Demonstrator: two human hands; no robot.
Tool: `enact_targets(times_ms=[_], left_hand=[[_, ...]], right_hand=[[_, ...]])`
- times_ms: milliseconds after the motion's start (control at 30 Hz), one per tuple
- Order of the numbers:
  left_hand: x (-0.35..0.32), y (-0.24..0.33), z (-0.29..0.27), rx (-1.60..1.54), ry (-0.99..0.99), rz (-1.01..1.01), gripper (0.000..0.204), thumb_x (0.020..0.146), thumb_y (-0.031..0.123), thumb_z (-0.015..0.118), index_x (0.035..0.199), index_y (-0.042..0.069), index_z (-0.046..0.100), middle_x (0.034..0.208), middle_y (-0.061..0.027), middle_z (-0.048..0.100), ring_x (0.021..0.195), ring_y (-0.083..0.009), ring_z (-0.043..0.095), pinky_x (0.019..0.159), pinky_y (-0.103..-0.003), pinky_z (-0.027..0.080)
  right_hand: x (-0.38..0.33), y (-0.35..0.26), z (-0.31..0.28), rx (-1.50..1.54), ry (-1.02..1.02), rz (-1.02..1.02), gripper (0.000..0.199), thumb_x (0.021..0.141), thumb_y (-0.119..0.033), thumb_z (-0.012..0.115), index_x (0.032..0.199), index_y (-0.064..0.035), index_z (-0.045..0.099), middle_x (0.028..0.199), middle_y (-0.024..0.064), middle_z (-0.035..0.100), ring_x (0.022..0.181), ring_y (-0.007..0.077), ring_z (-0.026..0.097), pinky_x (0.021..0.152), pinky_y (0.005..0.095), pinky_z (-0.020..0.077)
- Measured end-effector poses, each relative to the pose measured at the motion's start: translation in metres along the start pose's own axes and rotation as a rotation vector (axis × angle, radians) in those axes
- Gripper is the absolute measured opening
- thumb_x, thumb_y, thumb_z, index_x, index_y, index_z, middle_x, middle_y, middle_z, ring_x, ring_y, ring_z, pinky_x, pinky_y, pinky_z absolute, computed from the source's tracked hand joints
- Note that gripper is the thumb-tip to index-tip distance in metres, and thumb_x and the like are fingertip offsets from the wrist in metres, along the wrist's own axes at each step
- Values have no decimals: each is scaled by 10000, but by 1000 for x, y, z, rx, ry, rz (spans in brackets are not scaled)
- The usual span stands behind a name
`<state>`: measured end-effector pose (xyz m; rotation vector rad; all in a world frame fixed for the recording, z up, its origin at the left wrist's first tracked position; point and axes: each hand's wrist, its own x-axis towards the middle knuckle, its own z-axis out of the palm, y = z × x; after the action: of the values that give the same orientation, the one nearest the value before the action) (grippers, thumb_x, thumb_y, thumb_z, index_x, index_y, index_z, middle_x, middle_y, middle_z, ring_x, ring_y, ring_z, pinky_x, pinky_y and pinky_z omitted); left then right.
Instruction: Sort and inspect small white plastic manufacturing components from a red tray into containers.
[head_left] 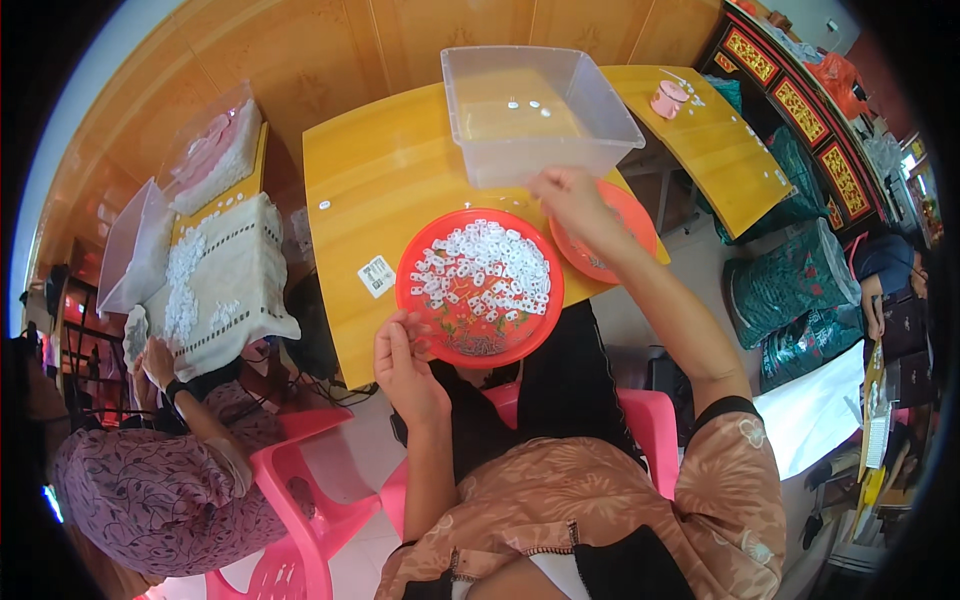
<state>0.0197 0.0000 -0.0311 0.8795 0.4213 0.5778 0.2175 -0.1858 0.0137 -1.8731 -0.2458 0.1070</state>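
A round red tray [408, 300] sits at the table's near edge, its far part heaped with small white plastic pieces [490, 262] with holes. Small metal-looking bits [478, 345] lie along its near side. At the tray's left rim is my left hand [408, 372], thumb and fingers pinched together; anything between them is too small to name. My right hand [575, 203] hovers over the far left rim of a second orange-red plate [630, 225], close to the clear bin. Its fingers are bent together, and what they hold, if anything, is hidden.
A clear plastic bin [543, 160] with a few white pieces stands at the back. A white label [377, 276] lies left of the tray. Another person's hand [158, 362] works at a cloth-covered table [235, 270] on the left. A pink mug [668, 99] stands on the right-hand table.
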Motion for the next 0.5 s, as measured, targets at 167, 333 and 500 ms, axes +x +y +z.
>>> enact_targets(times_ms=[167, 333, 500], left_hand=[[2, 2, -6, 35, -10, 4, 199, 947, 181, 480, 1058, 35, 560, 932, -33, 618, 793, -76, 557, 682, -199, 427], [5, 1, -10, 40, 3, -12, 195, 944, 172, 486, 1056, 31, 561, 936, -37, 616, 788, -76, 556, 679, -200, 428], [7, 3, -9, 23, 14, 4, 182, 943, 158, 491, 1018, 17, 578, 910, -44, 625, 768, -69, 561, 661, -189, 436]], right_hand=[[-36, 39, 32, -322, -284, -211, 161, 819, -193, 638, 785, -36, 633, 614, 10, 555, 565, 92, 512, 519, 258, 404], [-48, 49, 53, -615, -372, -447, 65, 756, -109, 620, 790, -60, 646, 801, 140, 617, 725, 322, 604, 625, 427, 477], [-42, 49, 62, -774, -303, -477, 64, 757, -106, 634, 786, -50, 634, 830, 159, 585, 746, 345, 596, 618, 452, 469]])
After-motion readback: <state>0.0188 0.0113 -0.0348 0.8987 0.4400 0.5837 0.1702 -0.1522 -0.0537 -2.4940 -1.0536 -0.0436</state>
